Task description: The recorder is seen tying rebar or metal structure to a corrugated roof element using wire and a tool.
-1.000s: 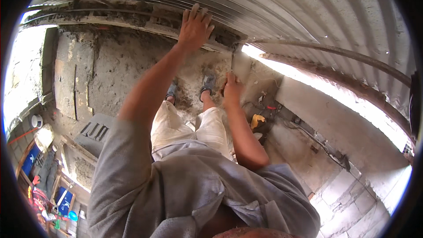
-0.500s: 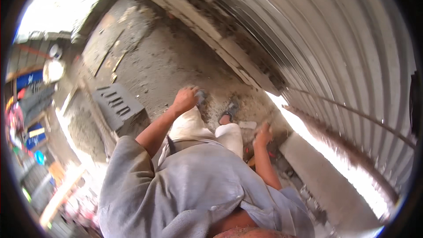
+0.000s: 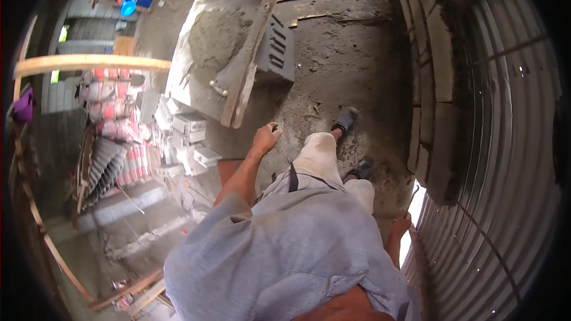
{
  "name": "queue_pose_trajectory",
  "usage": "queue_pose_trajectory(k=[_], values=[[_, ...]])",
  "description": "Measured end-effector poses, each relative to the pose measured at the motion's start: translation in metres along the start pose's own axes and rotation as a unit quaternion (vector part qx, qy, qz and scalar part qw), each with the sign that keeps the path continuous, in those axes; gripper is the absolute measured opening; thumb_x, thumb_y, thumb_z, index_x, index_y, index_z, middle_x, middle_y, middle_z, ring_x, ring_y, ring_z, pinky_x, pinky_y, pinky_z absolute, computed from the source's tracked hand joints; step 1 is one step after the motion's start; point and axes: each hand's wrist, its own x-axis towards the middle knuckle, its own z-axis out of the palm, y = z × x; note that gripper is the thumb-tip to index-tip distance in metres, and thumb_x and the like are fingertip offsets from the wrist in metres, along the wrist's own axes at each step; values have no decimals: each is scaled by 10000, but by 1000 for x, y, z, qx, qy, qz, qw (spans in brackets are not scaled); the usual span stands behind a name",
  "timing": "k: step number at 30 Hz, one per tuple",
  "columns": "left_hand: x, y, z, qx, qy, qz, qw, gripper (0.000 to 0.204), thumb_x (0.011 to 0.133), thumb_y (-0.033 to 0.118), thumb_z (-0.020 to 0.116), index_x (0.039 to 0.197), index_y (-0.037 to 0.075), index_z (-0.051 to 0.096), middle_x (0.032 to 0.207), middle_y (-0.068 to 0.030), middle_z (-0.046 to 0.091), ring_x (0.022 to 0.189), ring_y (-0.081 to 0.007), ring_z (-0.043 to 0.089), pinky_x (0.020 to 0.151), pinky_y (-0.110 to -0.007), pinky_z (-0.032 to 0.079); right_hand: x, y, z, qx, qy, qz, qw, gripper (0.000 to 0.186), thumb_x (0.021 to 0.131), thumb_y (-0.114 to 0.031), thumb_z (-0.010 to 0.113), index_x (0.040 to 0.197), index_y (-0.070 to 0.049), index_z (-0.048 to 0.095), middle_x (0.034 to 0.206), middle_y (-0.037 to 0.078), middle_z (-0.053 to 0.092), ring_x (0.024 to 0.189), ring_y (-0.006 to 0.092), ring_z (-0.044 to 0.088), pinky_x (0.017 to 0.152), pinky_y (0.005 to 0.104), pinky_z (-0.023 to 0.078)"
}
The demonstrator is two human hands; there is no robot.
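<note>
My left hand hangs in front of my left hip, its fingers loosely curled and nothing visible in them. It is nearest to a mortar trough of boards with grey mix inside, and does not touch it. Beside the trough stands a grey hollow concrete block with slots in its top. My right hand is low at my right side, by the bright gap under the metal wall. Its fingers look closed, and a thin dark bent piece shows just above them; what it is, I cannot make out.
A corrugated metal wall runs along the right, with a low block wall before it. On the left are a wooden beam, red-and-white sacks, stacked grey blocks and a blue bowl. Rough concrete floor lies ahead.
My view has turned left, so the trough and slotted block now sit ahead and the sacks show fully. My right hand has dropped closer to the metal wall. My feet have shifted.
</note>
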Motion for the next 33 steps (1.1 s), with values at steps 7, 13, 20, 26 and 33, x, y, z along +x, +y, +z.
queue_pose_trajectory(k=[7,13,20,26,33], values=[[52,-60,-84,-120,261,-37,957,362,901,284,618,1126,3,653,1077,-232,675,1057,-372,639,906,-422,489,54,5,-9,39,-16,21,999,246,938,-273,576,821,-57,563,590,-8,475,418,102,421,368,299,387],[182,-146,-162,146,262,-24,954,340,869,235,670,1160,61,640,1116,-179,642,1068,-357,593,934,-454,466,73,-33,41,-118,43,-188,974,233,916,-269,600,821,-57,589,611,20,525,497,134,511,430,316,417],[256,-190,-181,286,122,-99,945,231,867,224,647,1050,91,691,1097,-116,672,1096,-288,606,898,-471,475,-37,-287,109,-163,7,-197,967,326,909,-272,625,1055,19,633,891,195,674,861,335,652,796,406,481],[270,-232,-166,233,84,-93,964,209,891,210,599,1031,94,700,1035,-146,687,1032,-330,630,885,-501,470,-49,-331,136,-148,31,-206,967,284,906,-249,635,1006,17,637,856,185,665,781,283,637,728,372,489],[262,-235,-187,23,226,-95,969,201,911,196,569,1035,54,639,984,-205,684,950,-413,645,793,-498,494,-15,-336,150,-150,109,-232,955,275,899,-239,649,954,31,630,793,148,639,739,227,609,706,362,479]])
